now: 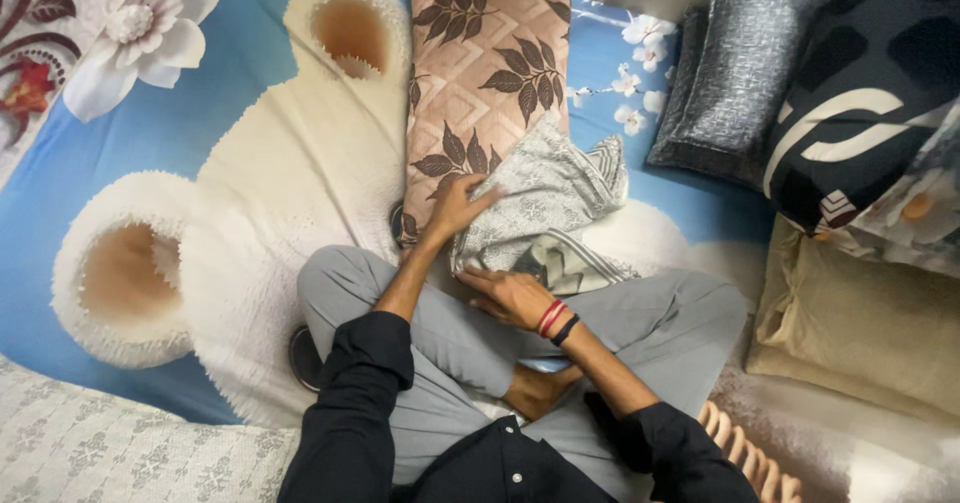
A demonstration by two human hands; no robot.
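I sit cross-legged on a bed. A crumpled grey patterned pillowcase (545, 198) lies in front of my knees, partly over the near end of a brown pillow with a dark leaf print (490, 63). My left hand (455, 208) rests with fingers spread on the left edge of the grey cloth, where it meets the brown pillow. Flat on the cloth's near edge lies my right hand (510, 296), with red and black bands at its wrist. Neither hand has the cloth pinched.
A cream bear-shaped plush rug (250, 193) covers the blue flowered bedsheet (180, 123). At the right are a grey glittery pillow (735, 73), a dark patterned pillow (870, 73) and a beige pillow (860, 333). A grey-white patterned cushion (110, 453) lies bottom left.
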